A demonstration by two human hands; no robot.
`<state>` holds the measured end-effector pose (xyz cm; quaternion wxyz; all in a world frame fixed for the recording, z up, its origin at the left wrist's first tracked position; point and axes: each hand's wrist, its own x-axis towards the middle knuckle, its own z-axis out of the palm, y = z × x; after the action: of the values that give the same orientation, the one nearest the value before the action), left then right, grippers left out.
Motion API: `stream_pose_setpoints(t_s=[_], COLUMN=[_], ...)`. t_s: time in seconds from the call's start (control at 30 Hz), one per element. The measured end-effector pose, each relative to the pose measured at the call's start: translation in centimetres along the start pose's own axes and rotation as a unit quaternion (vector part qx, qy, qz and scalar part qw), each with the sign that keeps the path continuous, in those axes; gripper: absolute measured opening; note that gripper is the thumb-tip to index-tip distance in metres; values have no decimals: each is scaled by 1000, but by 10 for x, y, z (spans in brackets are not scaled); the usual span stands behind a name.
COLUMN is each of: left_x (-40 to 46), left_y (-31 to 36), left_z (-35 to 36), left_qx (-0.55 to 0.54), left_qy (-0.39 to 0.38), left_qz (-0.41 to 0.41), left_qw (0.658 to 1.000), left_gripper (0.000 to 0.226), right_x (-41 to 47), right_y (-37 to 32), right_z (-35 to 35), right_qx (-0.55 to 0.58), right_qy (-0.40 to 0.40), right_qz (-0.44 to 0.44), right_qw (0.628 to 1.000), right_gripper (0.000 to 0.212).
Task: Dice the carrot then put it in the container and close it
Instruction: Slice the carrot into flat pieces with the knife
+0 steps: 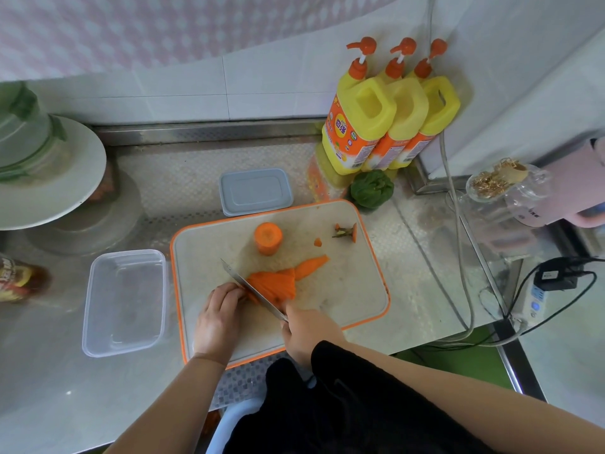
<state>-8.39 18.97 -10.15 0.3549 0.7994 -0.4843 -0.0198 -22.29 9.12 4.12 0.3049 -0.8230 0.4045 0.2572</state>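
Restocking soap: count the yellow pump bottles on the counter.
3. They stand in a tight row in the back right corner by the wall: front bottle, middle bottle, rear bottle. More could hide behind.

I see orange carrot pieces (273, 285) on off-white cutting board (353, 290) with orange rim. Clear container (126, 303) off board's left edge; grey-blue lid (255, 191) at board's far edge. Counter (183, 178) silver, fine embossed diamond pattern. Three yellow bottles (386, 119), orange labels and pumps, at counter's far right corner. Dark green vegetable (371, 189) beside them. Wall above: pink-and-white check.
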Motion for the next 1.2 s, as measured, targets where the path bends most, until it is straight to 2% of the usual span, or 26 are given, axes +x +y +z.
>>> stream_pose_setpoints(t_s=[0.1, 0.37, 0.87, 1.03, 1.2], left_x=[0, 0, 1, 0, 0], left_y=[0, 0, -1, -3, -3], left_z=[0, -1, 1, 2, 2], left_qx=[-1, -12, -20, -26, -24], left_qy=[1, 6, 20, 17, 9], left_qz=[3, 19, 29, 22, 22], left_qw=[1000, 1000, 999, 999, 999], left_gripper=[26, 32, 31, 30, 27], right_x=[-2, -3, 16, 26, 33], right_y=[-2, -5, -13, -16, -16], right_z=[-1, 4, 16, 19, 22], right_qx=[-5, -13, -9, -16, -17], right_qy=[-8, 8, 11, 9, 19], right_qz=[5, 4, -10, -4, -4], right_qw=[1000, 1000, 1000, 1000, 1000], right_gripper=[17, 5, 31, 35, 28])
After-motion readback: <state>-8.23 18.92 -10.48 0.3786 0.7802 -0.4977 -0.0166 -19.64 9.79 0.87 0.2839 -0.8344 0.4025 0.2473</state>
